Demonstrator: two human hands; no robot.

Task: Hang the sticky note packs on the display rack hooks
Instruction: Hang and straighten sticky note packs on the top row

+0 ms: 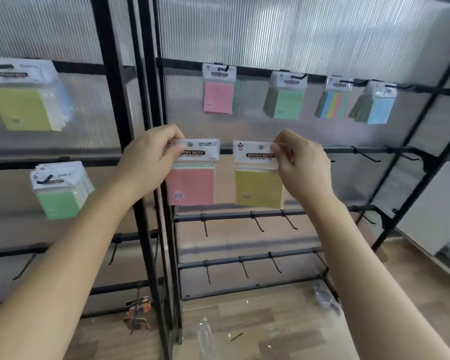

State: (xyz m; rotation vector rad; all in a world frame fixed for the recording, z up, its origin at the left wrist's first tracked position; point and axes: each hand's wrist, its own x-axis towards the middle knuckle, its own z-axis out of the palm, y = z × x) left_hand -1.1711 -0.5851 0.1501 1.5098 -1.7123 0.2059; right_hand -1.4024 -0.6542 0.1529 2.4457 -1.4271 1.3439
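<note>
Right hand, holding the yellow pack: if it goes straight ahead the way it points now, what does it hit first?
Probably the black horizontal rail right behind the yellow sticky note pack that the right hand pinches. The pack hides that stretch of rail, so depth is unclear.

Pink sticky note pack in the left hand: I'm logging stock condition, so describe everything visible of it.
The pink sticky note pack is a square pink pad, paler sheets edging its top, under a white header card printed STICKY NOTE with a round hang hole. It is held upright, no hook through the hole, pinched at its top left corner by the left hand.
</note>
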